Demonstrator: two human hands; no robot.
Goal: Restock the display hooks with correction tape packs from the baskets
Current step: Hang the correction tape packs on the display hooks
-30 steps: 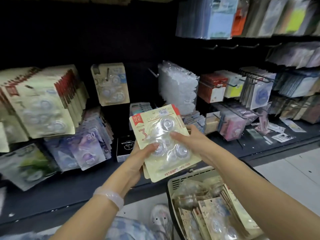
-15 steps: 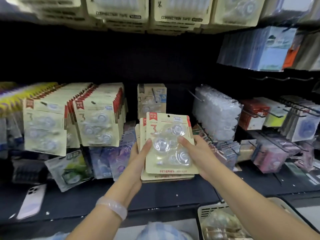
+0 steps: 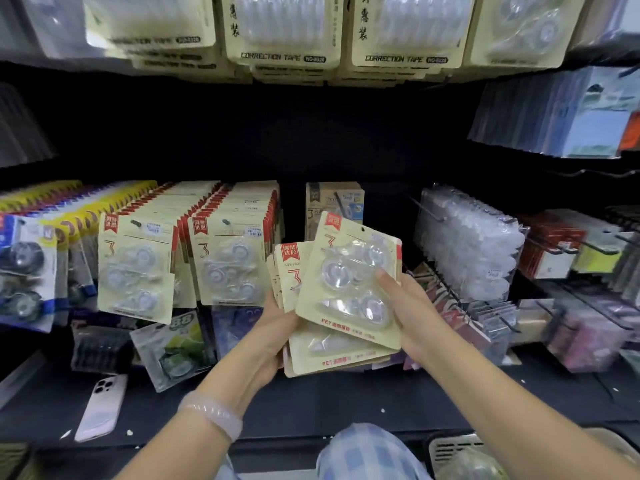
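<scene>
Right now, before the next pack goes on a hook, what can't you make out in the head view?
- How many correction tape packs the stack holds: the top one covers the rest.
- Left hand fingers: behind the stack.
- Basket contents: cut off by the bottom edge, blurred.
- Hook behind the single hanging pack: dark, partly hidden by the stack.
- Small print on the price stickers: too small.

A stationery shop aisle. Left of the grip, 2 full rows of carded correction tape packs point(image 3: 227, 261) hang on display hooks; above it, larger packs printed "CORRECTION TAPE" point(image 3: 282, 32) hang overhead; right of it, wire hooks point(image 3: 568, 249) carry more packaged goods over a dark shelf point(image 3: 311, 407).
</scene>
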